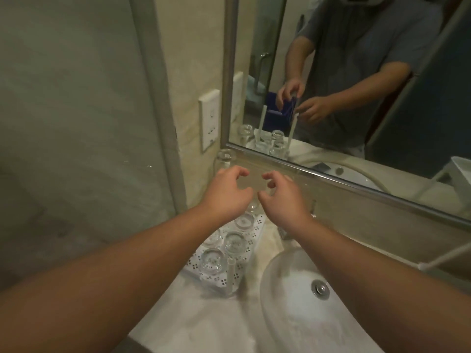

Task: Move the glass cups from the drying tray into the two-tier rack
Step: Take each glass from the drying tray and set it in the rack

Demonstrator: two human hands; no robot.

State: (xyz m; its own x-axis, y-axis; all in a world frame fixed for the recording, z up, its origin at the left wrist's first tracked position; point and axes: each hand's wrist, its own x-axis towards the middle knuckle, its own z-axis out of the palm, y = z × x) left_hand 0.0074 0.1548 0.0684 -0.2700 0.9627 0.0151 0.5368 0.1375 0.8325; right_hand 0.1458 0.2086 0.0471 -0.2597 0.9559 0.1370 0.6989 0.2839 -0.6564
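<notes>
where the glass cups (235, 243) stand upside down on the dotted white tray (257, 226), left of the sink (293, 309), both hands hover above its far end. left hand (226, 193) and right hand (281, 197) have curled fingers, holding nothing. one more cup (225, 160) stands by the mirror (356, 80).
</notes>
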